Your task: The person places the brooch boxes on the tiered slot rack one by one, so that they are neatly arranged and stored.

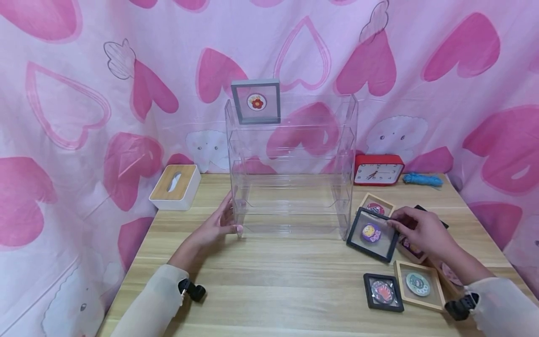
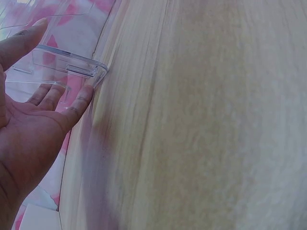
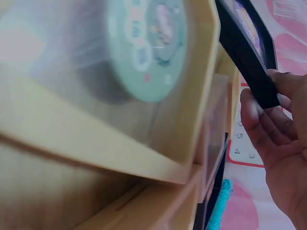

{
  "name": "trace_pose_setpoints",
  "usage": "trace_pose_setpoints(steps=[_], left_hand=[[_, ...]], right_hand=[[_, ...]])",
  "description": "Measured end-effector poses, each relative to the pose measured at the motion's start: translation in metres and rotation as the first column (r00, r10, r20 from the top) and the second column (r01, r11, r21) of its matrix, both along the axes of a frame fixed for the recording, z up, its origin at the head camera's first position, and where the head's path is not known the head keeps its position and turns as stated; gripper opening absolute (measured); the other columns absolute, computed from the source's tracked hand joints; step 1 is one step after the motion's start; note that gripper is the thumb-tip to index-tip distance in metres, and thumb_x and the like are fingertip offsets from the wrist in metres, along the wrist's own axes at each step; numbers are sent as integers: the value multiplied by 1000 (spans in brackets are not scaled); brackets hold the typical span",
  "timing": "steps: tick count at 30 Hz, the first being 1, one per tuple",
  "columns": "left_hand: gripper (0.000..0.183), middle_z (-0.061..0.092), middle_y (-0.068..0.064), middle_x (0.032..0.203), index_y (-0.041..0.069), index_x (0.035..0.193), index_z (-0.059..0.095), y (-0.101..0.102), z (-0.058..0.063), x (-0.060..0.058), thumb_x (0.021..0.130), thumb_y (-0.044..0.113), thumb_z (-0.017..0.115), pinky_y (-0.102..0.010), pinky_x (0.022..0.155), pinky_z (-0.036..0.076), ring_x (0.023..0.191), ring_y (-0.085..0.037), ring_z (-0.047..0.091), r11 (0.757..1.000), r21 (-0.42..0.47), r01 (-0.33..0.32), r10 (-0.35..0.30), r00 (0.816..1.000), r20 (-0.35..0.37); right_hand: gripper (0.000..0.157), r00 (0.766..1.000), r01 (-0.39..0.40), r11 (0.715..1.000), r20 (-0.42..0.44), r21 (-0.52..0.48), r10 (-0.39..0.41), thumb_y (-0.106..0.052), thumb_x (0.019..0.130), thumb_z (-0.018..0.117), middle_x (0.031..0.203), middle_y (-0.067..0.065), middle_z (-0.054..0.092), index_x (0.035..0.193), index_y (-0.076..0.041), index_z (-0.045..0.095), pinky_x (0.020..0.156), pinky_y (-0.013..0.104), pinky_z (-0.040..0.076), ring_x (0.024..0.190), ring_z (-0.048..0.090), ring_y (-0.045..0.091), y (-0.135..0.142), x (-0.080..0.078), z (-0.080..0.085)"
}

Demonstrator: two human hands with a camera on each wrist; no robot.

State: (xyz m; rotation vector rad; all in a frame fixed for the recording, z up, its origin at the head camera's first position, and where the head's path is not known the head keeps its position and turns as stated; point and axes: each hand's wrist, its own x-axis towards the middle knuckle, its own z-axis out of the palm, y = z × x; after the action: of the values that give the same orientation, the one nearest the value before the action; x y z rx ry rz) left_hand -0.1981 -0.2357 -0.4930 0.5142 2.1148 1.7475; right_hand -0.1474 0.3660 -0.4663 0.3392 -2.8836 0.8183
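My left hand [image 1: 219,223] is at the lower left side of a clear plastic tiered rack [image 1: 289,230], fingers along its side and thumb at the front corner. In the left wrist view the fingers look fairly straight, with the rack's edge between them and the thumb. My right hand [image 1: 421,229] pinches the upper right edge of a black display frame [image 1: 381,252] holding a purple-and-yellow badge [image 1: 371,232]. This frame is tilted up over other frames. A grey frame [image 1: 258,120] with a red flower badge [image 1: 257,102] stands on the rack's top tier, at the left.
Below the right hand lie a small black frame [image 1: 383,306] with a red badge and a wooden frame [image 1: 442,302] with a green badge. Several more frames are partly hidden under the right arm. A tissue box [image 1: 174,187], red clock [image 1: 379,173] and blue cord bundle [image 1: 422,179] sit near the curtain.
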Motion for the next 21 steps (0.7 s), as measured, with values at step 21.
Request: trace_pose_setpoints(steps=[21], left_hand=[[119,13,-13,188,63,171,2,-1,1,1,99,7,79,-65,138,17,173,-42,17,1000,-15,-22,22,998,51]], right_hand=[[38,916,-113,969,-400,-218,17,24,77,86,101,-37,67,106,-2,83,80,-2,52,91,64,-24,6,-22,72]])
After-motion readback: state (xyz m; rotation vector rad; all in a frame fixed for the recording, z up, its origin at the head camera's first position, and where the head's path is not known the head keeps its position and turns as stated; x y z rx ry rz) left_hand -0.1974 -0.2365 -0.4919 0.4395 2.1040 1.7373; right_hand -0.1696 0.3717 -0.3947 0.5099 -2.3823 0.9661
